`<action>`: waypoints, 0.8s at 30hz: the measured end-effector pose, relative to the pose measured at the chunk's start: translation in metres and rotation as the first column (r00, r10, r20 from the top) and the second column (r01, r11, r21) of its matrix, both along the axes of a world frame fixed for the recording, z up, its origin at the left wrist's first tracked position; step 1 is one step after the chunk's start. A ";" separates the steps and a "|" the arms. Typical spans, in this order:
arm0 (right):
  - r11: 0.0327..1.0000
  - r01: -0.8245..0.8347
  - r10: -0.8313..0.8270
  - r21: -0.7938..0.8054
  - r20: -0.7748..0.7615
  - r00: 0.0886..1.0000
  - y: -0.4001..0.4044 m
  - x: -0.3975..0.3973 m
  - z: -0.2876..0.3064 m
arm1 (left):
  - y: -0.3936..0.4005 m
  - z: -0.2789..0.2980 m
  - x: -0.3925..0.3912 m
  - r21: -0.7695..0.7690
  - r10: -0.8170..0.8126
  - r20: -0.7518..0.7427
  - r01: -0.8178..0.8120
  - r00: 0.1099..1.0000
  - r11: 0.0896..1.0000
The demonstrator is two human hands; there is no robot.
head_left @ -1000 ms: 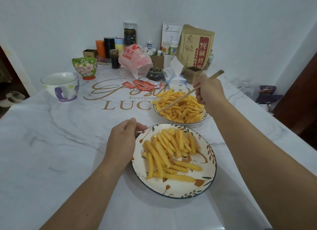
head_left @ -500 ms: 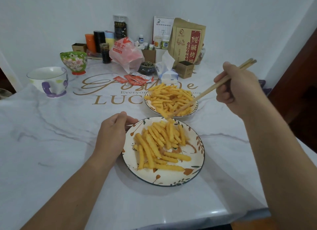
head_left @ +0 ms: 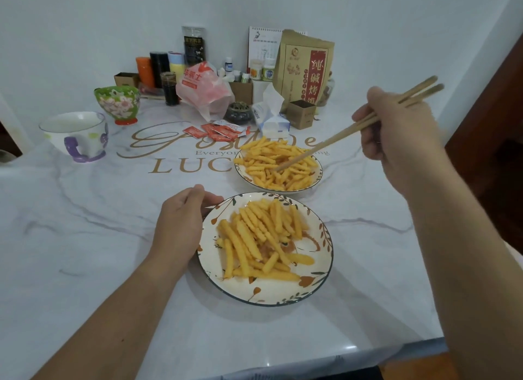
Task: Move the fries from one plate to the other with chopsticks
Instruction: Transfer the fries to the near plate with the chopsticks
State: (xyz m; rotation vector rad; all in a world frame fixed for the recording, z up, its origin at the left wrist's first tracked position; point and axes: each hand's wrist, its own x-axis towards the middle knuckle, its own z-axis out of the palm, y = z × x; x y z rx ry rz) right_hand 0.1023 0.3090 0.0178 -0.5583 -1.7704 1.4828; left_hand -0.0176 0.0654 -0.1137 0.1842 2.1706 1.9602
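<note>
Two leaf-patterned plates of yellow crinkle fries sit on the marble table. The near plate (head_left: 317,283) holds a loose pile of fries (head_left: 263,238). The far plate (head_left: 318,174) carries a fuller heap of fries (head_left: 278,164). My right hand (head_left: 396,130) grips a pair of wooden chopsticks (head_left: 336,136), whose tips dip into the far heap. My left hand (head_left: 181,221) rests at the near plate's left rim, fingers curled against its edge.
A white mug (head_left: 75,134) and a green floral bowl (head_left: 117,103) stand at the left. Ketchup packets (head_left: 218,130), a tissue box (head_left: 270,119), a plastic bag (head_left: 203,88), a brown paper pouch (head_left: 305,71) and several jars line the back wall. The table's front edge runs below.
My right hand has swung out to the right and pulled back, and the chopstick tips went from the far plate's near edge into the middle of its heap. My left hand stays put.
</note>
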 end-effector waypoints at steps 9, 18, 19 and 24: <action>0.988 -0.027 0.000 0.153 0.172 0.985 -0.008 -0.057 -0.037 | 0.000 -0.003 -0.003 0.011 0.000 0.006 0.000 1.000 1.000; 0.970 -0.040 -0.020 0.240 0.243 0.970 -0.021 -0.087 -0.025 | 0.000 -0.004 -0.004 -0.003 0.004 -0.008 -0.004 1.000 1.000; 0.974 -0.039 -0.019 0.223 0.255 0.967 -0.021 -0.089 -0.025 | 0.000 -0.004 -0.004 -0.006 0.004 -0.007 -0.004 1.000 1.000; 0.989 0.006 -0.044 0.145 0.260 0.965 -0.014 -0.091 -0.027 | 0.001 -0.002 -0.004 -0.012 0.005 0.003 -0.005 1.000 1.000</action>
